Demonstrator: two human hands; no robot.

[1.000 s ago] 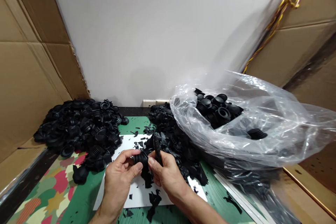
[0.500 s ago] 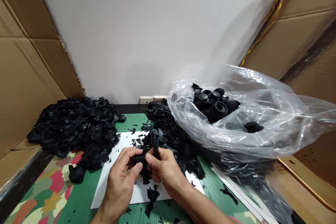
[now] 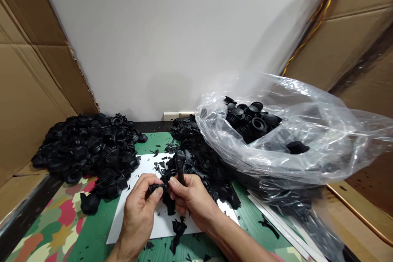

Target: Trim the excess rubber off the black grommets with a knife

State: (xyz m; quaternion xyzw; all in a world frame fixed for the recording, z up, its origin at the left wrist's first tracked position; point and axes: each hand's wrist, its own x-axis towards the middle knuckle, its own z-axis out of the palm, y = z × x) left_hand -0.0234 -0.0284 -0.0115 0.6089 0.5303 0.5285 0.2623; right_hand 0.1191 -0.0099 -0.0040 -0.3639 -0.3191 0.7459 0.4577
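My left hand (image 3: 139, 208) pinches a small black ribbed rubber part (image 3: 157, 187) between thumb and fingers, over a white sheet (image 3: 129, 217). My right hand (image 3: 192, 196) is closed round a slim black tool (image 3: 179, 167) that sticks up from the fist, its thumb pressing against the same rubber part. Both hands meet at the sheet's middle, with black trimmings (image 3: 179, 227) scattered beneath them.
A heap of black ribbed rubber parts (image 3: 89, 149) lies at left. A pile of black scraps (image 3: 202, 163) sits behind the hands. A clear plastic bag (image 3: 291, 147) with more parts fills the right. Cardboard walls (image 3: 27, 90) flank both sides; green mat (image 3: 92, 233) below.
The view shifted slightly. My left fingers have turned the rubber part, which now shows thinner and lower between the two thumbs. The tool stays upright in my right hand.
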